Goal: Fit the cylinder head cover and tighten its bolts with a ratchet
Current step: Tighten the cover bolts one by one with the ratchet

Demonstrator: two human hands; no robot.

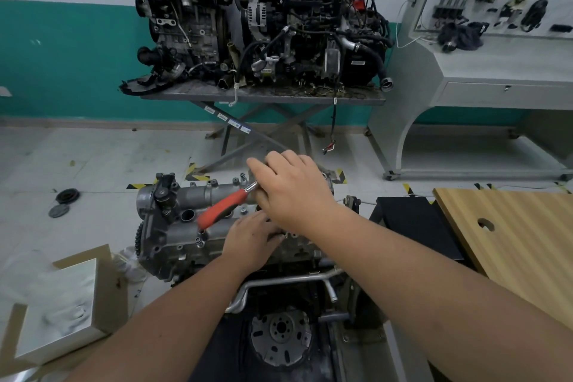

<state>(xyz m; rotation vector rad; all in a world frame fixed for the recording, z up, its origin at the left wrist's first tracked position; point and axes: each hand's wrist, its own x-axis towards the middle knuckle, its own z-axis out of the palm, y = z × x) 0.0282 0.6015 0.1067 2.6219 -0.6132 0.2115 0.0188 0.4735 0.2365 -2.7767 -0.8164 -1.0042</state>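
Our right hand [290, 187] curls round the head end of the ratchet [221, 208], whose red grip slants down to the left over the cylinder head cover [186, 220]. The cover sits atop the engine before us. Our left hand [251, 237] rests on the cover's near edge, fingers loosely bent, holding nothing we can see

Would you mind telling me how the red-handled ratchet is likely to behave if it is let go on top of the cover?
The ratchet looks rigid, with a metal shank. Its red handle seems rubbery, so probably not slippery. Lying across the uneven cylinder head cover, it could slide or tip off once the right hand releases it.
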